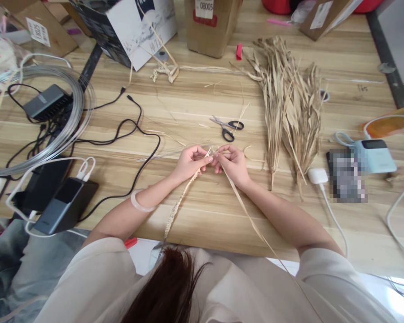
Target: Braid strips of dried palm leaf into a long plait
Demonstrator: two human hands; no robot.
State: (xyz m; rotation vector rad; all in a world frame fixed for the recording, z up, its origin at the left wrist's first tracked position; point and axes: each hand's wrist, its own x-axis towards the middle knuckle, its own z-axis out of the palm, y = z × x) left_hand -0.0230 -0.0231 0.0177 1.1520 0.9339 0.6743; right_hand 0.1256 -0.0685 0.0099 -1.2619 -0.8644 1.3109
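Observation:
Near the table's front middle, my left hand (192,162) pinches the upper end of a narrow braided straw strip (177,207), which hangs down toward the table edge. My right hand (234,163) is closed on a long flat straw strand (244,204) that trails down to the right across my lap. The fingertips of both hands nearly meet, and loose straw ends stick up between them. Just beyond the hands lie scissors (228,127) with black handles, blades apart. Thin straw scraps and a wire-like strand lie around them.
Bundles of dried leaves (279,103) lie to the right. Further right are a light blue power bank (375,156) and a white charger (318,175). A wire coil (77,112), black cables and a dark power bank (66,205) crowd the left. Cardboard boxes (212,31) stand at the back.

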